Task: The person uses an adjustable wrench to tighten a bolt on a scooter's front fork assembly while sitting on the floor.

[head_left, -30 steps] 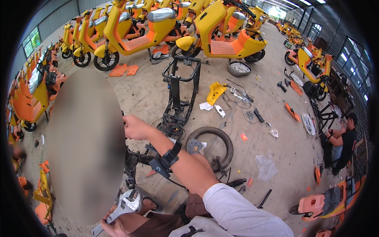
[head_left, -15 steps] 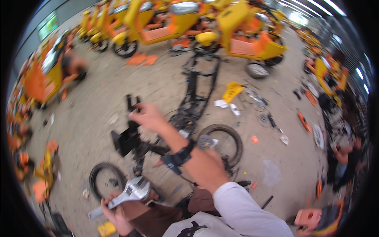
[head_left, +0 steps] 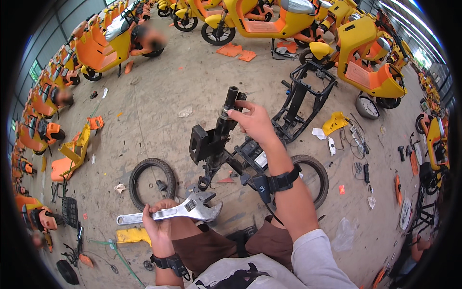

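My left hand point(head_left: 159, 221) is closed around the handle of a large silver adjustable wrench point(head_left: 190, 208), held nearly level above my knees with its jaw pointing right. My right hand point(head_left: 252, 120) grips the upper part of a black steering tube point(head_left: 231, 98), thumb and fingers at a metal ring point(head_left: 224, 114) below its open top end. What the fingers do behind the tube is hidden. A black bracket point(head_left: 199, 144) juts from the tube's left side. The tube belongs to a stripped black scooter frame point(head_left: 293, 106) that stretches away to the far right.
One loose wheel point(head_left: 153, 166) lies left of the frame, and another wheel point(head_left: 315, 168) is at its right. A yellow panel point(head_left: 335, 124) and cables point(head_left: 356, 137) lie on the floor to the right. Yellow-orange scooters point(head_left: 264, 24) line the back; a broken body part point(head_left: 72, 154) lies left.
The whole view has swung left and sharpened. The wrench has turned to a more level angle. My right hand now sits against the ring on the steering tube.
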The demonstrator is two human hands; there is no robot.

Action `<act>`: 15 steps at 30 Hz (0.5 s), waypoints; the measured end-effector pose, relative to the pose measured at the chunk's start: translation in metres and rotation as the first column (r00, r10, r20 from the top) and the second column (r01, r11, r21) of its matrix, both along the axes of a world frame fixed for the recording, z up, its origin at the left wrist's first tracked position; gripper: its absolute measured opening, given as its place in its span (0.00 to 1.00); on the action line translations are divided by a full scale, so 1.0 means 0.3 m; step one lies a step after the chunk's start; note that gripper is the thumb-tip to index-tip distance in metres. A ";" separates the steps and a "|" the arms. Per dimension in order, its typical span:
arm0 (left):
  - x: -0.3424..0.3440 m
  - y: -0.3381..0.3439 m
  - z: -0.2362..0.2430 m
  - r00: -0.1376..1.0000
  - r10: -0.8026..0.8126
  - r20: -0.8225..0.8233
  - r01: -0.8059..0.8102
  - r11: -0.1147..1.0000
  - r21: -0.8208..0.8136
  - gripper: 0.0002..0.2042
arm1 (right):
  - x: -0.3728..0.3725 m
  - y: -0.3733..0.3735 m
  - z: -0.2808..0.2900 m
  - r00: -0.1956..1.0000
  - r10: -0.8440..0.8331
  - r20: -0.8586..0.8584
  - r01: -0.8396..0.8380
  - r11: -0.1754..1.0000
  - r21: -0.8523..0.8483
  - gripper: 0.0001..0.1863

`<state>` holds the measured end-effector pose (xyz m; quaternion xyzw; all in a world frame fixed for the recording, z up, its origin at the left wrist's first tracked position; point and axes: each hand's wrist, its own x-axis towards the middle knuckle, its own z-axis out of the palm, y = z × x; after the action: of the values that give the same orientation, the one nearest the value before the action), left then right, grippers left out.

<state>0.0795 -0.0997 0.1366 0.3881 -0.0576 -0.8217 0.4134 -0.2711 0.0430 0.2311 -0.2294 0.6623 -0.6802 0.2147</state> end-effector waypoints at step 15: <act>0.000 -0.001 0.001 0.998 0.022 0.052 -0.019 0.998 -0.064 0.11 | -0.017 0.028 0.057 0.987 0.095 0.130 -0.101 0.994 0.041 0.26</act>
<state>0.0795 -0.1001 0.1369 0.3965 -0.0907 -0.8048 0.4323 -0.2762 0.0513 0.2482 -0.2124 0.6511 -0.6662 0.2954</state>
